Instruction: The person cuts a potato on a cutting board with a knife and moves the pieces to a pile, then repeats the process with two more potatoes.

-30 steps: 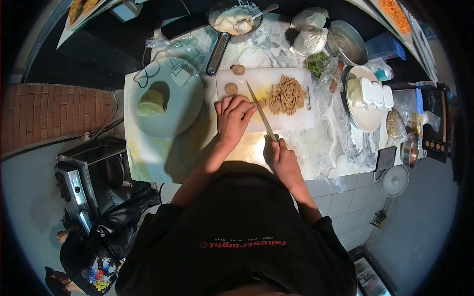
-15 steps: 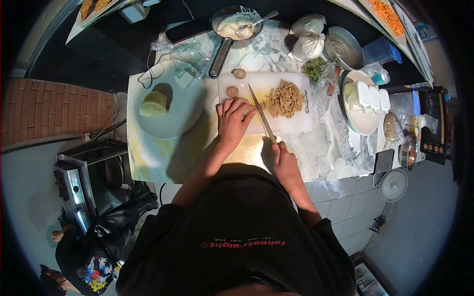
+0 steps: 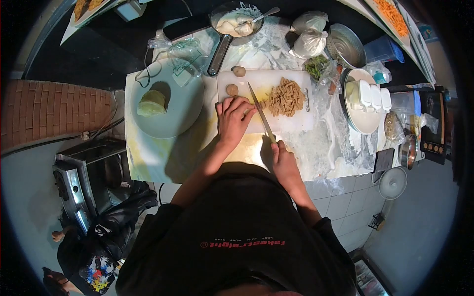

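My right hand (image 3: 282,160) is wrapped round the handle of a long knife (image 3: 263,115), whose blade points up and left across the white cutting board (image 3: 252,77). My left hand (image 3: 233,118) rests on the board left of the blade, fingers bent together over a small piece that they mostly hide. Right of the blade lies a heap of brown cut strips (image 3: 286,97). Two small round brown pieces sit near the board's left side, one (image 3: 232,90) just above my left fingers and the other (image 3: 239,71) at the top edge.
A large plate (image 3: 182,116) with a cabbage piece (image 3: 152,103) is on the left. Behind the board stand a pan (image 3: 221,52) of white mixture and tied bags (image 3: 310,44). On the right are a plate with white containers (image 3: 364,93) and a metal bowl (image 3: 345,47). A person (image 3: 94,251) is at lower left.
The view has shifted very slightly. Both hands and the knife keep nearly the same place on the board, and the heap of strips looks the same.
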Available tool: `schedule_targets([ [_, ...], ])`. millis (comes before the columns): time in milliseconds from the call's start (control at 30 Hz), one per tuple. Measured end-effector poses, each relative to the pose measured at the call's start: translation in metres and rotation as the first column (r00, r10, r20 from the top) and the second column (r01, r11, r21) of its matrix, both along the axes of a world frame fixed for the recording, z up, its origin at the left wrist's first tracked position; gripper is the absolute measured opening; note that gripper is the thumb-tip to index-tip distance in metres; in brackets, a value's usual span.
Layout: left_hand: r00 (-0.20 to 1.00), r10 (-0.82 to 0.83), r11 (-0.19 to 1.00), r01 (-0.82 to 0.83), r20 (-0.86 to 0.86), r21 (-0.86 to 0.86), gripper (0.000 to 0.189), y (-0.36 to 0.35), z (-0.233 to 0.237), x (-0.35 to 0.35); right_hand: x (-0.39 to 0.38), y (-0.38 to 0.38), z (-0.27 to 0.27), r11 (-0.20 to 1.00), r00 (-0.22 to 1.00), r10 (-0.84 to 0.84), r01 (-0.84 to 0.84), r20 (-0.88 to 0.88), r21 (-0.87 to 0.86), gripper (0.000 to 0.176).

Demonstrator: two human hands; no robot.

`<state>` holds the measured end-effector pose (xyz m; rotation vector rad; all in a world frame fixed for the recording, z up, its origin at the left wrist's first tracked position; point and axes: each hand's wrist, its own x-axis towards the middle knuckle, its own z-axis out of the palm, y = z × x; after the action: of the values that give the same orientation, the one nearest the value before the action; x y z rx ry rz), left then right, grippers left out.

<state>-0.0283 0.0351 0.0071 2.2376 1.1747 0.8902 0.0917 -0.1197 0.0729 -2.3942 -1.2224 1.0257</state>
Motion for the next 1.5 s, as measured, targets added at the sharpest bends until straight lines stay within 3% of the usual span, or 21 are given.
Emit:
schedule_targets([
  [767, 0.999, -0.020, 1.000, 0.020, 0.036, -0.013, 0.009, 0.002, -0.001, 0.000, -0.004, 0.002, -0.022, 0.997, 0.992, -0.046, 0.053, -0.119, 0.058, 0.040],
  [867, 0.999, -0.011, 1.000, 0.011, 0.041, -0.008, 0.010, 0.001, -0.001, 0.001, -0.014, 0.004, -0.028, 0.999, 0.999, -0.027, 0.026, 0.024, 0.043, 0.038],
  [933, 1.000, 0.018, 1.000, -0.019, 0.019, 0.010, 0.012, -0.001, -0.004, 0.000, -0.022, 0.005, -0.034, 0.999, 0.977, 0.012, -0.018, 0.212, 0.026, 0.035],
  [1000, 1.000, 0.024, 0.999, -0.025, 0.004, 0.034, 0.013, -0.002, -0.004, -0.001, -0.025, 0.004, -0.035, 0.998, 0.963, 0.014, -0.031, 0.268, 0.057, 0.034],
  [1200, 0.999, 0.036, 0.998, -0.035, -0.016, 0.057, 0.016, -0.004, -0.002, -0.001, -0.016, -0.006, -0.022, 0.998, 0.971, 0.049, -0.057, 0.232, 0.030, 0.035],
  [1500, 1.000, 0.023, 0.997, -0.022, -0.012, 0.074, 0.019, -0.003, -0.004, -0.004, 0.003, -0.040, 0.001, 0.997, 1.000, -0.002, 0.001, 0.008, 0.082, 0.039],
])
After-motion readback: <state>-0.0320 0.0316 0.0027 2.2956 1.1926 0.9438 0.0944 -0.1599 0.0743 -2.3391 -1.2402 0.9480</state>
